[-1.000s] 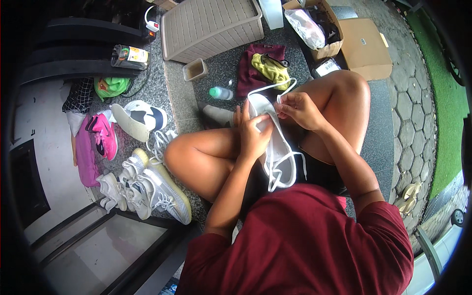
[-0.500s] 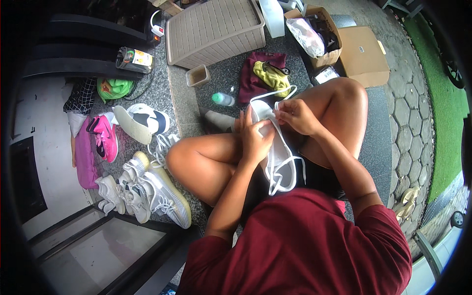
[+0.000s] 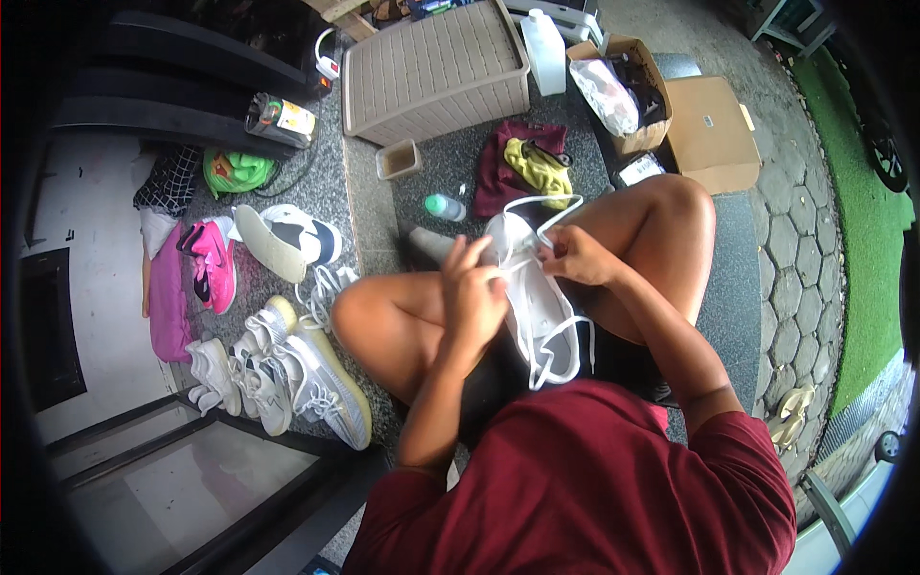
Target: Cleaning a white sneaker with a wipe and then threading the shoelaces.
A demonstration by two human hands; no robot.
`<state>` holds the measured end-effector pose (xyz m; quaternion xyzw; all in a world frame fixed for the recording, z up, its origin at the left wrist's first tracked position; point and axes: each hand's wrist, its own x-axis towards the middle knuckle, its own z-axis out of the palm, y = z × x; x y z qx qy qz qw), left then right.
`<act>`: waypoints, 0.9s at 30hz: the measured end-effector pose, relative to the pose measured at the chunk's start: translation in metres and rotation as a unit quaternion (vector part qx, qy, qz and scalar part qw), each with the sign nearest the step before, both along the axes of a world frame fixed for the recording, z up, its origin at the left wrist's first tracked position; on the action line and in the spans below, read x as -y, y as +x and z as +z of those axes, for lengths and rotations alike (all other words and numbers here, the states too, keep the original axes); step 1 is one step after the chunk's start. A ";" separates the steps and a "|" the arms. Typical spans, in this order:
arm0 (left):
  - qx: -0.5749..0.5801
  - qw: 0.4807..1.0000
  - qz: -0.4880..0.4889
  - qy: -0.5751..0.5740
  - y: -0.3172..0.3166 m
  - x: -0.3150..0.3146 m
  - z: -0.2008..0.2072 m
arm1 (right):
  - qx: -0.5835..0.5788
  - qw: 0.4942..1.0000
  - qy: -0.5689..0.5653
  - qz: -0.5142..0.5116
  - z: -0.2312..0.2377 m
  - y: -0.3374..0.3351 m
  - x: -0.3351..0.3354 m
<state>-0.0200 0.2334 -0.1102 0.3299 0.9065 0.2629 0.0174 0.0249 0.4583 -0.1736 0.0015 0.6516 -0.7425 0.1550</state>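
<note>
A white lace-up shoe [image 3: 547, 321] lies across my lap between my legs, toe end away from me, its opening toward my body. Over its upper part, my left hand [image 3: 471, 299] pinches a white shoelace [image 3: 518, 265] between thumb and finger, other fingers raised. On the right side of the shoe my right hand [image 3: 583, 259] is closed on the lace by the eyelets, its fingertips partly hidden. A lace loop arcs above the toe end, and more loose lace hangs over the heel opening.
Left of me sit several pale sneakers [image 3: 326, 388], pink shoes [image 3: 213, 264] and a white-and-navy shoe [image 3: 287, 240]. Ahead are a green-capped bottle [image 3: 446, 207], a plastic tub [image 3: 399, 159], maroon and yellow cloths [image 3: 537, 171], a woven-pattern bin [image 3: 436, 72] and cardboard boxes [image 3: 709, 129].
My left hand has shifted left and toward me, its fingers lifting off the shoe's side. A stretch of lace now spans the hands. My right hand has moved slightly toward me.
</note>
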 end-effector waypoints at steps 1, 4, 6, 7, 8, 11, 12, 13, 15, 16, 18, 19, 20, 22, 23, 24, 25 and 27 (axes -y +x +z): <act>0.002 1.000 0.006 0.022 -0.001 0.017 0.013 | 0.029 0.999 -0.018 -0.014 0.000 -0.001 0.000; 0.023 0.993 0.118 0.018 -0.008 0.087 0.071 | 0.011 1.000 -0.003 -0.023 -0.019 0.001 -0.004; -0.036 0.977 0.208 0.020 -0.013 0.146 0.100 | 0.023 0.998 -0.029 -0.044 -0.013 0.003 -0.001; -0.047 0.961 0.274 -0.001 -0.013 0.180 0.114 | 0.027 0.998 -0.028 -0.040 -0.010 0.004 -0.002; -0.112 0.948 0.299 -0.004 -0.012 0.220 0.123 | 0.028 0.998 -0.029 -0.037 -0.007 0.002 -0.003; -0.233 0.892 0.386 -0.039 0.003 0.299 0.150 | 0.050 0.998 -0.015 -0.039 0.000 0.002 -0.002; -0.275 0.884 0.373 -0.064 0.012 0.331 0.161 | 0.056 0.998 -0.022 -0.035 -0.005 0.001 0.000; -0.272 0.884 0.376 -0.061 0.016 0.332 0.161 | 0.066 0.997 -0.022 -0.037 -0.005 0.002 0.000; -0.246 0.860 0.442 0.071 0.021 0.332 0.162 | 0.076 0.996 -0.033 -0.037 -0.003 0.005 0.000; -0.267 0.857 0.439 0.051 0.021 0.336 0.160 | 0.085 0.994 -0.049 -0.039 -0.001 0.005 0.000; -0.255 0.851 0.454 0.070 0.022 0.341 0.158 | 0.082 0.995 -0.036 -0.037 -0.001 0.005 0.002; -0.245 0.845 0.468 0.085 0.022 0.341 0.159 | 0.079 0.996 -0.027 -0.035 -0.002 0.006 0.003; -0.244 0.845 0.468 0.088 0.022 0.343 0.158 | 0.094 0.995 -0.027 -0.023 -0.001 0.005 0.001; -0.242 0.843 0.472 0.089 0.023 0.344 0.158 | 0.094 0.992 -0.071 -0.033 -0.005 0.006 0.000; -0.240 0.844 0.471 0.091 0.026 0.345 0.161 | 0.094 0.988 -0.118 -0.041 -0.007 0.007 -0.001; -0.212 0.847 0.487 0.032 0.031 0.347 0.167 | 0.095 0.988 -0.116 -0.043 -0.009 0.007 -0.002; -0.184 0.844 0.502 -0.028 0.037 0.349 0.173 | 0.098 0.987 -0.124 -0.035 -0.010 0.006 -0.001; -0.185 0.840 0.508 -0.046 0.045 0.343 0.180 | 0.102 0.986 -0.129 -0.029 -0.011 0.004 -0.004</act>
